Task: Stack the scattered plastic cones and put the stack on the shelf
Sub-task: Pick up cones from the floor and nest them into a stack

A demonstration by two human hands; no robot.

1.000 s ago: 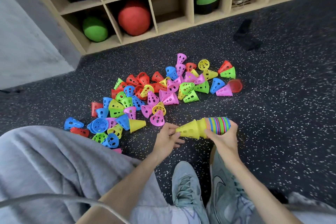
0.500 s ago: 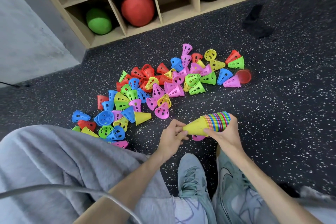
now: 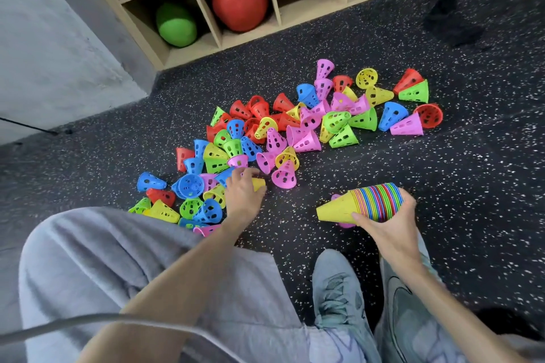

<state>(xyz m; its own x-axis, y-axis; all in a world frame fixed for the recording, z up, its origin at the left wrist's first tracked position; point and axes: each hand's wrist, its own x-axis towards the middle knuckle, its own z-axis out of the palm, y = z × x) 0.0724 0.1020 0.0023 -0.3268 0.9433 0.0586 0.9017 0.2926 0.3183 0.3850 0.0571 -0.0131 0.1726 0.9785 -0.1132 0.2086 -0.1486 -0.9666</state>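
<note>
Rainbow-banded stack point(image 3: 374, 202), yellow-tipped; black floor point(image 3: 442, 171) speckled, seemingly white and yellow.

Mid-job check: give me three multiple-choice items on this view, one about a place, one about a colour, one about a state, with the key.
1. Where is the red ball?
A. On the floor among the cones
B. In a shelf compartment
C. Beside the shoes

2. What colour is the outermost cone at the narrow end of the stack?
A. Yellow
B. Blue
C. Red

3. What is the left hand doing?
A. Holding the stack
B. Resting on the knee
C. Reaching onto a loose yellow cone on the floor

Key: 1 B, the ball sits in a cubby next to the one that holds the green ball. 2 A, the stack's tip is a solid yellow cone. 3 C, its fingers lie over the cone at the edge of the pile, while the right hand grips the stack.
</note>
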